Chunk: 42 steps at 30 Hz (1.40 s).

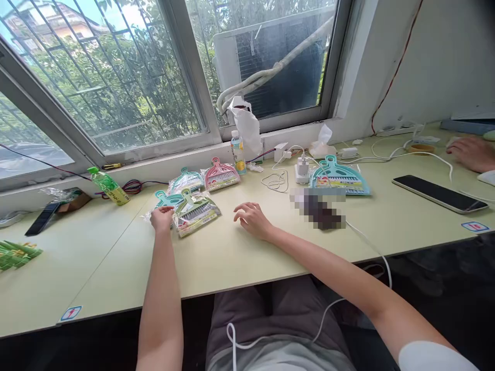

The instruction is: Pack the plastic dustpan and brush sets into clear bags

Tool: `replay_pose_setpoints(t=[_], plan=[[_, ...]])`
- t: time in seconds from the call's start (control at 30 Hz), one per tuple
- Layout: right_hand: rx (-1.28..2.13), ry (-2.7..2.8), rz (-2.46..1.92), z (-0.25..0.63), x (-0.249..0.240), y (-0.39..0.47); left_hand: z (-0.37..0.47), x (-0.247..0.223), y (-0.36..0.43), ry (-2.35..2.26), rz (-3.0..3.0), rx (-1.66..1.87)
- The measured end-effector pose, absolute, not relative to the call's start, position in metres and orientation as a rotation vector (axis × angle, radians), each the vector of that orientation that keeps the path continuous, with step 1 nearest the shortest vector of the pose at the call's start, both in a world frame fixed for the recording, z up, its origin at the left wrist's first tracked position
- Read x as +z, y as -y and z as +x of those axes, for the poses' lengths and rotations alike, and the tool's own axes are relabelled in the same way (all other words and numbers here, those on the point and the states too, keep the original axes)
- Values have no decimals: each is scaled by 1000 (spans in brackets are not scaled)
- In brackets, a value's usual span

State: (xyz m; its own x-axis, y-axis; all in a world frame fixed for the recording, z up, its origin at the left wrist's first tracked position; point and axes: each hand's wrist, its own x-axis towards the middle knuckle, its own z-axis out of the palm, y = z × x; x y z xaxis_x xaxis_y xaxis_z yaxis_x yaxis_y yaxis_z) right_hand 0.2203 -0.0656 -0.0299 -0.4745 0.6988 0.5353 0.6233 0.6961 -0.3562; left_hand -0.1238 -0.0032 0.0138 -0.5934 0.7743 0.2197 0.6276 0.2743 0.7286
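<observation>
My left hand (161, 218) is closed at the near edge of a teal dustpan-and-brush set (172, 199) in clear wrap, fingers pinched together; the grip is partly hidden. Overlapping that set on its right lies a green dustpan-and-brush set (198, 212), also wrapped. Behind them are another teal set (186, 181) and a pink set (223, 174). My right hand (252, 218) is open over the tabletop, right of the green set, with bent fingers apart and nothing in them.
A green-capped bottle (110, 186) leans at the left; a clear drink bottle (238, 152) stands by the window. Rightward are a white charger (302, 170), a teal wrapped set (342, 178), a pixelated patch, a tablet (439, 193) and another person's hand (472, 153). A white cable crosses the table edge (247, 283).
</observation>
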Motion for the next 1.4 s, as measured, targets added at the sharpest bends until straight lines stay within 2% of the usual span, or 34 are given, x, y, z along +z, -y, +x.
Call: replay_pose_setpoints(t=[0.3, 0.53, 0.63, 0.73, 0.83, 0.93, 1.1, 1.23, 1.4], plan=[[290, 2225, -1093, 227, -36, 59, -24, -4, 3, -1498, 1391, 1216], [831, 1549, -1271, 245, -47, 31, -12, -8, 8, -1377, 1375, 963], [987, 1325, -1191, 250, -40, 32, -4, -9, 10, -1346, 1364, 967], [877, 1220, -1024, 252, -29, 39, 9, -9, 13, -1329, 1247, 1159], [622, 1269, -904, 254, -18, 46, 20, -10, 19, -1147, 1153, 1051], [384, 1425, -934, 256, -13, 51, 29, -12, 25, -1025, 1094, 912], [99, 1898, -1033, 249, -15, 57, 37, -15, 26, -990, 984, 1118], [351, 2096, -986, 239, -24, 55, 37, -14, 26, -900, 959, 1254], [973, 1722, -1054, 243, -32, 37, 39, -7, 31, -871, 976, 1265]])
